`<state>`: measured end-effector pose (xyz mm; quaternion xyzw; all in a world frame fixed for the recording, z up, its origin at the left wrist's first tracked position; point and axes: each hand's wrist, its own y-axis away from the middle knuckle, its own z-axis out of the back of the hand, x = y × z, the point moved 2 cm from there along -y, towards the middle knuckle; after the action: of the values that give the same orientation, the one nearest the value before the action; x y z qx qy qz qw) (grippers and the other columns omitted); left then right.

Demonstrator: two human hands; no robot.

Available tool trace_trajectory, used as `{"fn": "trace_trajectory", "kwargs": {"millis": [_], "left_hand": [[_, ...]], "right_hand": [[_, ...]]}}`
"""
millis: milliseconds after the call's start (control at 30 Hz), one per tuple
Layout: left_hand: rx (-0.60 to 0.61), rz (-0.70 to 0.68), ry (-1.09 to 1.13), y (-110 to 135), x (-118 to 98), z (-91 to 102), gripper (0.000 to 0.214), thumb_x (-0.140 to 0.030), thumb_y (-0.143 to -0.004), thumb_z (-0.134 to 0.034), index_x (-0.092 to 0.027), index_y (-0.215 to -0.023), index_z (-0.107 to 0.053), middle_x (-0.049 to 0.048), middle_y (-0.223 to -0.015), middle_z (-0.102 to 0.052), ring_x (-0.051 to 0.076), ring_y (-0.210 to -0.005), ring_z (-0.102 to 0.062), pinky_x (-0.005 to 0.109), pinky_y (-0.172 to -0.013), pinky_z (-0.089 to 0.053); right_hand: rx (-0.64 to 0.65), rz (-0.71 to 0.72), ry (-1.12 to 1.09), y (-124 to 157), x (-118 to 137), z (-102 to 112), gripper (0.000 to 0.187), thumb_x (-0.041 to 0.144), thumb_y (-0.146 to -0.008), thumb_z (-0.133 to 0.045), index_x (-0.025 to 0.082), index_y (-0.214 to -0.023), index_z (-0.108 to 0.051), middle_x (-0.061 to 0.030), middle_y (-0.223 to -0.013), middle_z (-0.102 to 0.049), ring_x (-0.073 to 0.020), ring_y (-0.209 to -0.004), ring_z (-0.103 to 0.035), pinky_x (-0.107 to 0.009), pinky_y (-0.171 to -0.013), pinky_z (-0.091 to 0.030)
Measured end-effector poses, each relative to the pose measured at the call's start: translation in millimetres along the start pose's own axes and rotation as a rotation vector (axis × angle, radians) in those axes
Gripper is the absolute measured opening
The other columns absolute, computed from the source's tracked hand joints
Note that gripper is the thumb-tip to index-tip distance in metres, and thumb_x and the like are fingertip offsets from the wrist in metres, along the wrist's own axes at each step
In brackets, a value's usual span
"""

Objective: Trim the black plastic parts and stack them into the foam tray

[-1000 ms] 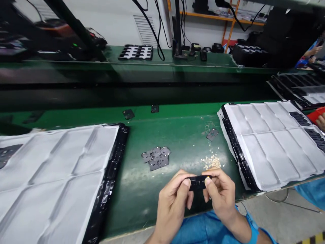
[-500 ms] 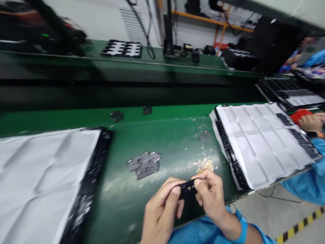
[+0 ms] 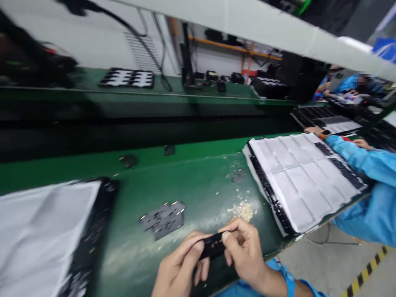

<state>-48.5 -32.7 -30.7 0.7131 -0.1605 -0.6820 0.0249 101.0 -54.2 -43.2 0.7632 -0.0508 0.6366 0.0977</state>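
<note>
Between my two hands is a small flat black plastic part (image 3: 213, 245), held just above the front of the green bench. My left hand (image 3: 182, 262) pinches its left end between thumb and fingers. At the other end, my right hand (image 3: 243, 249) grips with thumb and forefinger. Fine details of the part are blurred. Several similar dark flat parts (image 3: 165, 218) lie overlapped in a pile, up and left of my hands. Just beyond my right hand is a scatter of small pale bits (image 3: 243, 211).
White-covered black trays stand at left (image 3: 40, 231) and right (image 3: 297, 177). Loose dark pieces (image 3: 128, 160) lie on the green bench (image 3: 204, 185). A co-worker's blue sleeve (image 3: 359, 154) reaches in beyond the right tray. A raised shelf (image 3: 173, 88) runs along the back.
The view has swung, so the bench and trays appear further left. Both hands keep hold of the black part. The co-worker's arm now stretches past the right tray.
</note>
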Motion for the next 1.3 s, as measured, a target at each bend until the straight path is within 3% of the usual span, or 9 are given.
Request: {"fn": "trace_trajectory", "kwargs": {"millis": [200, 500, 633, 833, 1133, 1300], "left_hand": [[0.122, 0.052, 0.124, 8, -3, 10.1, 0.048, -0.056, -0.094, -0.066, -0.012, -0.111, -0.071, -0.0001, -0.061, -0.064, 0.014, -0.053, -0.056, 0.024, -0.053, -0.046], [0.017, 0.089, 0.163, 13, -2, 41.0, 0.032, -0.045, -0.095, -0.066, -0.014, -0.1, -0.063, -0.0011, -0.059, -0.067, 0.012, -0.05, -0.057, 0.024, -0.055, -0.045], [-0.001, 0.085, 0.126, 10, -1, 56.9, 0.031, -0.042, -0.095, -0.064, -0.013, -0.106, -0.063, 0.0, -0.062, -0.069, 0.014, -0.051, -0.06, 0.025, -0.054, -0.048], [-0.056, 0.115, 0.026, 3, -9, 76.6, 0.028, -0.041, -0.093, -0.064, -0.014, -0.097, -0.067, 0.0003, -0.059, -0.068, 0.012, -0.048, -0.056, 0.022, -0.05, -0.044], [-0.174, 0.168, 0.212, 3, 2, 76.9, 0.028, -0.042, -0.087, -0.07, -0.013, -0.086, -0.071, -0.0025, -0.052, -0.06, 0.007, -0.043, -0.043, 0.02, -0.045, -0.03], [-0.233, 0.189, 0.339, 7, 4, 70.9, 0.022, -0.036, -0.081, -0.073, -0.015, -0.081, -0.073, -0.0028, -0.055, -0.057, 0.008, -0.047, -0.044, 0.02, -0.046, -0.028]], "right_hand": [[0.05, -0.125, 0.049, -6, 1, 0, 0.039, 0.055, -0.091, -0.073, 0.016, -0.091, -0.07, 0.0078, -0.046, -0.052, -0.0081, -0.036, -0.046, -0.018, -0.041, -0.036], [0.186, -0.218, 0.157, -15, -5, -26, 0.047, 0.062, -0.09, -0.072, 0.016, -0.095, -0.071, 0.0066, -0.044, -0.053, -0.0102, -0.036, -0.048, -0.019, -0.041, -0.037], [0.233, -0.23, 0.208, -21, -8, -39, 0.049, 0.064, -0.09, -0.071, 0.015, -0.097, -0.071, 0.0057, -0.043, -0.055, -0.0105, -0.036, -0.049, -0.019, -0.041, -0.035], [0.309, -0.209, 0.242, -27, -13, -53, 0.045, 0.059, -0.095, -0.069, 0.015, -0.1, -0.071, 0.0042, -0.047, -0.059, -0.0115, -0.042, -0.054, -0.02, -0.046, -0.04], [0.298, -0.222, 0.226, -23, -6, -61, 0.045, 0.059, -0.095, -0.068, 0.015, -0.1, -0.071, 0.0025, -0.05, -0.061, -0.0134, -0.044, -0.056, -0.023, -0.048, -0.043], [0.315, -0.221, 0.199, -19, -1, -61, 0.047, 0.061, -0.095, -0.068, 0.015, -0.099, -0.072, 0.0031, -0.048, -0.06, -0.0126, -0.042, -0.054, -0.022, -0.047, -0.042]]}}
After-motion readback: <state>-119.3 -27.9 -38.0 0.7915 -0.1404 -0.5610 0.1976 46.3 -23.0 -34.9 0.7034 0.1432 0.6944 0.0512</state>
